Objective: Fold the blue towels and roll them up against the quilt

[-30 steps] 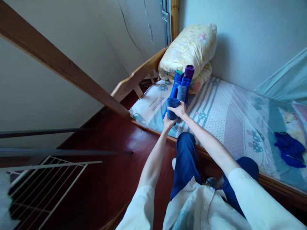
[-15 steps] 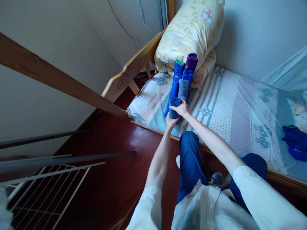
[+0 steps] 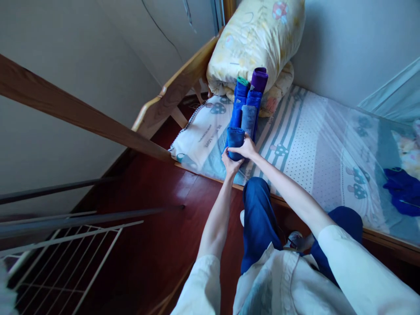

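The left hand (image 3: pixel 232 163) is curled around the lower part of a tight dark-blue cloth roll (image 3: pixel 236 136), fingers partly closed. The right hand (image 3: pixel 246 148) grips the same roll from its right side, thumb laid across the near face, opened only as wide as the roll. The roll stands upright between the hands at the near end of a row of rolls over the bed (image 3: pixel 305 148); whether its base touches the sheet is hidden. Just behind it are a grey-blue roll (image 3: pixel 249 118), a green-topped blue roll (image 3: pixel 242 89) and a purple roll (image 3: pixel 259 80), near a folded yellow quilt (image 3: pixel 256 41).
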`<state>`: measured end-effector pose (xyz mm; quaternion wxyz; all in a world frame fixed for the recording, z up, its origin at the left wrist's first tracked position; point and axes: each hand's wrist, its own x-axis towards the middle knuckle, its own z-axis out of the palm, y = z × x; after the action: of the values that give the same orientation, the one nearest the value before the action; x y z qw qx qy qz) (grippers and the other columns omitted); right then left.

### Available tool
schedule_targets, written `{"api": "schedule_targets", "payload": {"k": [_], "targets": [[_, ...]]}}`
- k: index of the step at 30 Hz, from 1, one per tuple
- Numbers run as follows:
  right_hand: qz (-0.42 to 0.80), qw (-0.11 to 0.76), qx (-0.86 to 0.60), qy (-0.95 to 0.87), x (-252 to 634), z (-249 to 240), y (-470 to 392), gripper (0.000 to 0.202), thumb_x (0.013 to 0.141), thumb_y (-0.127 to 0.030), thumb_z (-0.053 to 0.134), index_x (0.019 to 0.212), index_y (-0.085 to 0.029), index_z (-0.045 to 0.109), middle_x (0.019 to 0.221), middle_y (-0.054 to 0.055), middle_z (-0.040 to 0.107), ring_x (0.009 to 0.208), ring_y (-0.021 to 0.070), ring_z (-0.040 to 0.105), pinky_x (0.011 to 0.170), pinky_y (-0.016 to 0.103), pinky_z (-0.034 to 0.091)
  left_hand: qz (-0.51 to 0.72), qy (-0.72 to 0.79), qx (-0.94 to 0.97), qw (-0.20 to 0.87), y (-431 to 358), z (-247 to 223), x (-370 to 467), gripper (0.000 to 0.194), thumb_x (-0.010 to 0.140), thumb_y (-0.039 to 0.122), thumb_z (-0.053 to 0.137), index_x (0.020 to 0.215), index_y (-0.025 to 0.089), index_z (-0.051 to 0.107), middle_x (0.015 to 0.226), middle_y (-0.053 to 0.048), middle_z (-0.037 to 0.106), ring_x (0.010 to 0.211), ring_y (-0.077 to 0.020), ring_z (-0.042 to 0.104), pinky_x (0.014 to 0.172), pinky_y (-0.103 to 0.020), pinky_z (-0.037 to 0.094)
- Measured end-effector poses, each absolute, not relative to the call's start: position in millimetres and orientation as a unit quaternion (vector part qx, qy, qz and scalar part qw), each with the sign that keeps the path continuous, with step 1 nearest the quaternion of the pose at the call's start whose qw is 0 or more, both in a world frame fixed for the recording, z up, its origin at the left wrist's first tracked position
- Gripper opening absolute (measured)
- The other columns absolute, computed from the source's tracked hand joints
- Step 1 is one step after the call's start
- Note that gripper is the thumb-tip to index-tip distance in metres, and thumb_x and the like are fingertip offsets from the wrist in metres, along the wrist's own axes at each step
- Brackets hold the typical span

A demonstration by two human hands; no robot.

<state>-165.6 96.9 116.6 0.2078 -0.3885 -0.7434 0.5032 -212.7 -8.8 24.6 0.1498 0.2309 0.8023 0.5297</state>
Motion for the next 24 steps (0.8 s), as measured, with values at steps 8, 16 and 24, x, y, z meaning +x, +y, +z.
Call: {"api": "schedule_targets", "payload": {"k": [8, 16, 24], "targets": [[0.551, 0.203, -0.44, -0.679, -1.4, 82.7, 67.5, 0.1, 0.06, -0.048, 0.094, 0.147, -0.025, 0.049, 0.151, 0.017, 0.054, 0.13, 0.0326, 0.06, 0.111, 0.054, 0.049, 0.482, 0.818, 0.291, 0.122, -59.6, 35.3, -148.1, 0.083, 0.082, 0.033, 0.079, 0.152, 0.014, 0.038, 0.156, -0.02, 0.044, 0.15, -0.0306, 0.036, 0.125, -0.051, 0.03], [0.582, 0.268, -0.584, -0.498, 242.8, 84.9, 11.3, 0.047, 0.065, -0.047, 0.091, 0.1, -0.022, 0.072, 0.102, 0.01, 0.08, 0.096, 0.026, 0.076, 0.1, 0.047, 0.058, 0.204, 0.791, 0.549, 0.176, -85.6, 68.2, -38.8, 0.04, 0.094, 0.035, 0.059, 0.129, 0.019, 0.069, 0.157, -0.015, 0.049, 0.153, -0.0397, 0.029, 0.122, -0.069, 0.022], [0.582, 0.492, -0.593, -0.261, 382.2, 119.7, -7.7, 0.037, 0.067, -0.038, 0.089, 0.097, -0.027, 0.071, 0.107, 0.005, 0.079, 0.107, 0.0258, 0.075, 0.1, 0.046, 0.058, 0.041, 0.692, 0.688, 0.212, -41.9, 58.1, 37.4, 0.053, 0.094, 0.028, 0.058, 0.146, 0.017, 0.059, 0.162, -0.019, 0.04, 0.15, -0.0398, 0.037, 0.121, -0.059, 0.034]]}}
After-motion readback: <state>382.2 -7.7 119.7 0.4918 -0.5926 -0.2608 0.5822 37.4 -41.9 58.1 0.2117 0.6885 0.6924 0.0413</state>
